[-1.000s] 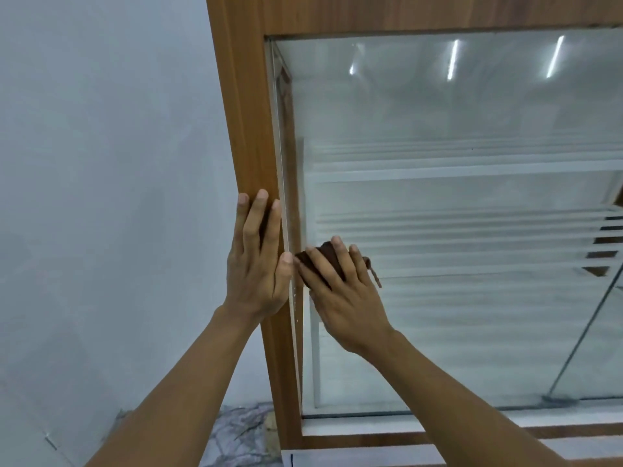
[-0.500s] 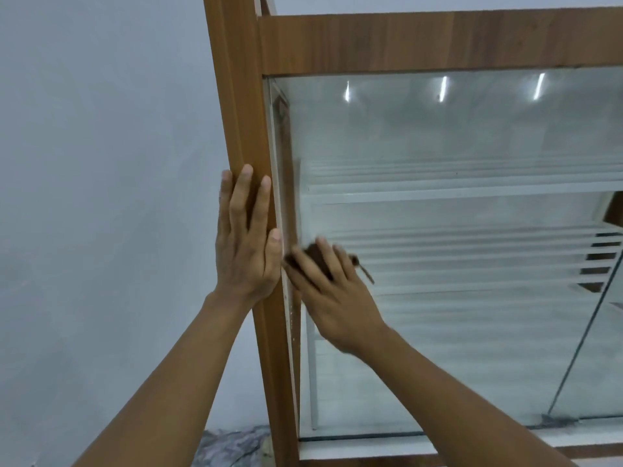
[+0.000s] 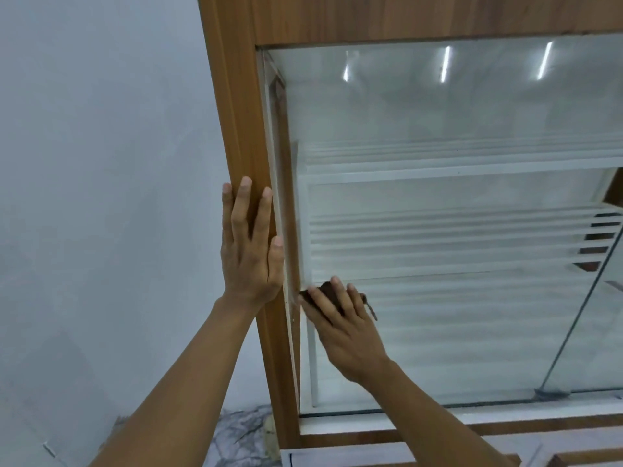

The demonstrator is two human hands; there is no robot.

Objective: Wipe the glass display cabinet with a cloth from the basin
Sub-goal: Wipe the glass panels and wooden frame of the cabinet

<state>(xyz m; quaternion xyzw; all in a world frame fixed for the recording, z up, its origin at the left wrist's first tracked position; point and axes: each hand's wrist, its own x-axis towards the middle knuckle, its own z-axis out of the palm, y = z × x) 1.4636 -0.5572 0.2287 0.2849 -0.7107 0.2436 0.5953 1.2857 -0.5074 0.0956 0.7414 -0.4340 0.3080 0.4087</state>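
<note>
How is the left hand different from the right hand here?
The left hand lies on the wooden frame; the right hand is on the glass. The left hand holds nothing; the right hand presses a brown cloth to the glass. The left hand sits higher than the right hand. Both lie flat against the cabinet.

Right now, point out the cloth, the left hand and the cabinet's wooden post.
cloth (image 3: 323,290), head view, brown fold at its upper edge.
left hand (image 3: 250,261), head view, back of the hand.
wooden post (image 3: 232,112), head view, bare front face.
</note>
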